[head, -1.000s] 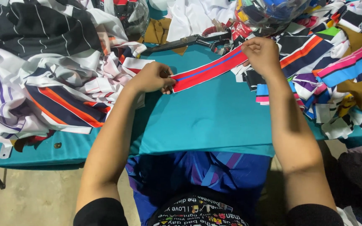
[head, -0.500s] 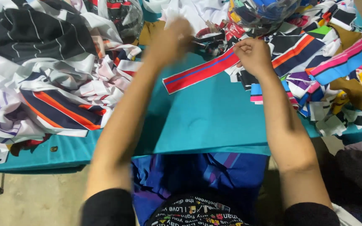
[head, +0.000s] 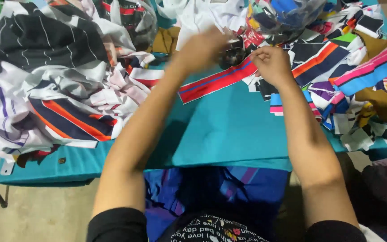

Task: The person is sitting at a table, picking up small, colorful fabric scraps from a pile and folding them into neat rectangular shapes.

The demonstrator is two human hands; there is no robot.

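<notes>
A red fabric strip with a blue stripe [head: 216, 81] lies slanted on the teal cloth [head: 229, 130] that covers the table. My right hand [head: 270, 65] pinches the strip's right end. Blurred with motion, my left hand [head: 202, 47] is off the strip and raised over the far part of the table, next to a dark object [head: 232, 54] that is too smeared to name. Whether its fingers hold anything is unclear.
A heap of striped white, black and navy garments [head: 54, 76] fills the left side. Many cut coloured strips [head: 350, 67] are piled at the right. A clear bag of scraps [head: 283, 15] stands at the back. Blue cloth [head: 216, 188] hangs over my lap.
My left hand let go of the strip's left end and swept up and away toward the back of the table. My right hand kept its hold on the strip's right end.
</notes>
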